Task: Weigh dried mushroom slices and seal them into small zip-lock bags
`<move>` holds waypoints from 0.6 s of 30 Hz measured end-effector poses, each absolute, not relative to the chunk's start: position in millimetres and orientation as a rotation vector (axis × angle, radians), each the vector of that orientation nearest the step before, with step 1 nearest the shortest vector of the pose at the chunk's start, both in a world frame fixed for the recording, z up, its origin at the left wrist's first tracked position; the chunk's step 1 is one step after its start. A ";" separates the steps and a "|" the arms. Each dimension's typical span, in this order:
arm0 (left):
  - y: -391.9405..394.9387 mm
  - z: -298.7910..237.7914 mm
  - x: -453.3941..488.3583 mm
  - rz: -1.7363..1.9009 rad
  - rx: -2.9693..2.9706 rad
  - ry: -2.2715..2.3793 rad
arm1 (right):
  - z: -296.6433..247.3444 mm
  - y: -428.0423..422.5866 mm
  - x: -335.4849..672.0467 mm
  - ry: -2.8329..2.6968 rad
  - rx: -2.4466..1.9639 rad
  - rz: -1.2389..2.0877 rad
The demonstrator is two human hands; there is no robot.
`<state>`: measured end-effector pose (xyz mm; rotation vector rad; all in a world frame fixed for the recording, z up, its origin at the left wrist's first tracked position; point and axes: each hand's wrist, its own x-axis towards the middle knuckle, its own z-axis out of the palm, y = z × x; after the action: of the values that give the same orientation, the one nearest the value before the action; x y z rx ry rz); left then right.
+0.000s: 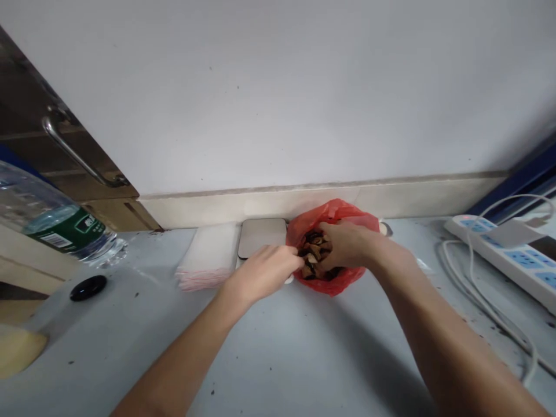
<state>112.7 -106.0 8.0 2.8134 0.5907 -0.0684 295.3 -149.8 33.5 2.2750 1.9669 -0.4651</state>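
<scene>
A red plastic bag (347, 214) sits open on the grey table (278, 347) near the wall, filled with brown and dark dried pieces (315, 255). My right hand (347, 246) reaches into the bag's mouth, its fingers curled down among the pieces. My left hand (264, 271) pinches the bag's left rim, holding it open. Just left of the bag lies a small flat grey scale (260, 236), and beside that a stack of clear zip bags (208, 258).
A large water bottle (56, 223) with a green label lies at the left, a black cap (88, 287) near it. A white power strip (512, 255) with cables (486, 301) occupies the right. A door with a metal handle (78, 153) stands at far left.
</scene>
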 end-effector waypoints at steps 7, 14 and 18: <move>-104.9 17.7 111.7 0.182 2.830 0.585 | 31.1 -143.4 300.4 1.850 2.368 -0.336; -105.4 25.2 106.3 0.204 2.708 0.544 | 37.0 -144.3 310.7 1.915 2.441 -0.316; -106.6 31.2 101.1 0.179 2.711 0.511 | 30.8 -141.5 317.3 1.992 2.502 -0.266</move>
<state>101.1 -106.6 31.2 2.7106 0.5106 0.1790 317.3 -141.5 30.8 2.5018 1.9923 -0.2661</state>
